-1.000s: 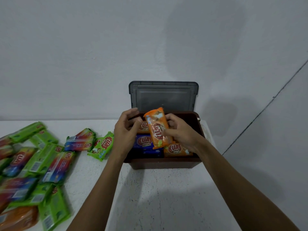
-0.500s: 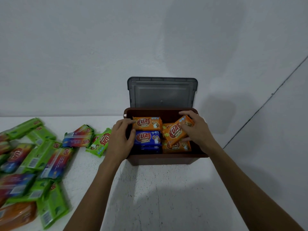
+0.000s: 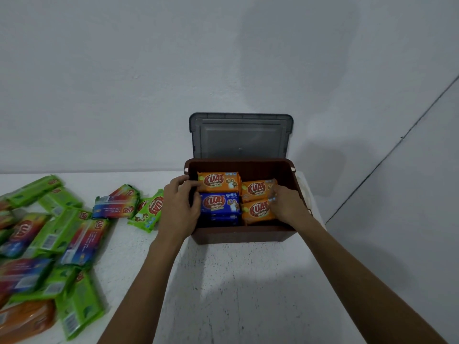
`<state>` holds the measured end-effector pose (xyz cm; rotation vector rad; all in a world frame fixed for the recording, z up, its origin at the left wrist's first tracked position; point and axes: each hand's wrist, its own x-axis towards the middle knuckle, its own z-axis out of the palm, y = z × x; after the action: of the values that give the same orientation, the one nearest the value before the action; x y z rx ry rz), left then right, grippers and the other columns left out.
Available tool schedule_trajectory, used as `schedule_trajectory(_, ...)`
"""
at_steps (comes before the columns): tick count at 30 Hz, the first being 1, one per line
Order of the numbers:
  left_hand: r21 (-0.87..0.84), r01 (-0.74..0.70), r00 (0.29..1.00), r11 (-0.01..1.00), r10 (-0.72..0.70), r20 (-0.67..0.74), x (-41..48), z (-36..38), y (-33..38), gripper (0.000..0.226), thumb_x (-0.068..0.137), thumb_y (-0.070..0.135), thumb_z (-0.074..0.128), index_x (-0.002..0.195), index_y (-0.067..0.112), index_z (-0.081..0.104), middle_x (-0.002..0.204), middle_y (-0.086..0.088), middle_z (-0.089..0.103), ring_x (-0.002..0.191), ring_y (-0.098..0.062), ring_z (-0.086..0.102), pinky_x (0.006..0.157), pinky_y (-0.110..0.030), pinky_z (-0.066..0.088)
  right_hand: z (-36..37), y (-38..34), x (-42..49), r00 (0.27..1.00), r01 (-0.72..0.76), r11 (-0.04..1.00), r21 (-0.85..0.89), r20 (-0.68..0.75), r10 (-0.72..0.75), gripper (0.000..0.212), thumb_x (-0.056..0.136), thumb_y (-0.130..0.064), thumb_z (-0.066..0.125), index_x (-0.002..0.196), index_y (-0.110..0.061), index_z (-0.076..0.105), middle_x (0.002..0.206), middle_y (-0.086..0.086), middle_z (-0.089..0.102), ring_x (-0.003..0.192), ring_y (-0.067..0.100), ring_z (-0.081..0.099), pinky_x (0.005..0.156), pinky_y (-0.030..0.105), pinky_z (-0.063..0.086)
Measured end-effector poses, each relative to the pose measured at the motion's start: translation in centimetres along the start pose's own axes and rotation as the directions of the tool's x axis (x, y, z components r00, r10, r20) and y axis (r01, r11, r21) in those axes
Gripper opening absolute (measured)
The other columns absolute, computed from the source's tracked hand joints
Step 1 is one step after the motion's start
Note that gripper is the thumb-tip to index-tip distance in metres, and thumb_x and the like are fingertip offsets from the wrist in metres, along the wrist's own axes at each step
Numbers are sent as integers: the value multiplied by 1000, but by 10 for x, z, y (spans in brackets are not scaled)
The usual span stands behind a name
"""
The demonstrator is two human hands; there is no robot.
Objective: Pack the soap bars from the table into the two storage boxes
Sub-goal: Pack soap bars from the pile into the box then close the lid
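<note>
Over the box (image 3: 243, 235), our left hand (image 3: 180, 207) grips its left rim. Our right hand (image 3: 288, 207) touches an orange soap bar (image 3: 255, 189), grip too blurred to tell.

At the centre of the frame a box (image 3: 244, 235) stands on the table (image 3: 248, 289), its lid (image 3: 240, 137) upright behind it (against the wall (image 3: 124, 83)). Four soap bars (image 3: 219, 206) lie side by side inside; a loose heap of bars (image 3: 57, 232) spreads at lower left.

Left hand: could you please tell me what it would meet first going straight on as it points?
The left hand would likely meet the orange-wrapped soap bar at the back of the brown plastic box; depth unclear.
</note>
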<state>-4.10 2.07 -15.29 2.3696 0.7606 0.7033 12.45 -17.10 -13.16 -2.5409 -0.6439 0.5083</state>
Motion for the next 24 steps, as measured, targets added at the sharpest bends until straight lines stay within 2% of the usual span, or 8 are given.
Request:
schedule_trajectory(4,-6,12,1000,1000,-12,2,0,1,-1,26,95,24,56,118,14,62,135,-8,51,123,-21,46,98,-37,46,-4,-6,-6,998,19,998,-64,-63,-23,30,97,-14,49,126,-8,54,124,12,62,104,26,63,90,36,52)
schedule_trajectory(7,-17,8,1000,1000,-7,20,0,1,-2,25,95,25,56,118,16,62,137,-8,49,125,-22,46,100,-40,47,-13,-12,-9,985,23,997,-76,-168,-36,23,98,-15,48,118,-10,58,117,10,63,88,19,58,73,29,49)
schedule_trajectory(12,-44,-93,992,995,96,76,-9,-8,-12,25,95,24,56,120,21,62,142,-6,47,129,-22,42,105,-37,38,-19,-34,-16,959,134,991,-18,-249,-134,18,96,-22,52,110,-18,63,96,1,67,73,8,56,58,19,40)
schedule_trajectory(15,-77,-135,987,988,141,72,-23,-25,-30,27,96,26,53,120,18,63,138,-7,50,128,-20,42,104,-29,32,-9,-64,-24,942,226,974,8,-257,-216,15,95,-26,55,107,-20,62,91,-6,63,76,6,58,62,23,45)
schedule_trajectory(19,-94,-83,993,992,90,77,-48,-64,-73,36,94,35,46,124,20,61,129,0,56,122,-14,47,102,-31,39,23,-119,-35,908,375,926,52,-222,-355,10,97,-24,54,105,-21,60,96,-8,63,82,7,61,64,21,50)
schedule_trajectory(22,-54,-14,999,998,17,49,-69,-101,-111,32,94,31,49,122,20,60,122,3,58,114,-12,51,95,-30,42,60,-163,-42,860,495,864,94,-195,-472,8,93,-21,57,100,-20,62,88,-4,68,81,14,66,69,32,54)
schedule_trajectory(24,-23,50,999,998,-50,2,-85,-127,-138,27,95,27,53,120,21,62,119,6,57,111,-6,48,91,-24,39,90,-195,-47,859,511,848,144,-138,-494,11,91,-24,59,101,-21,63,90,1,69,82,19,66,73,37,55)
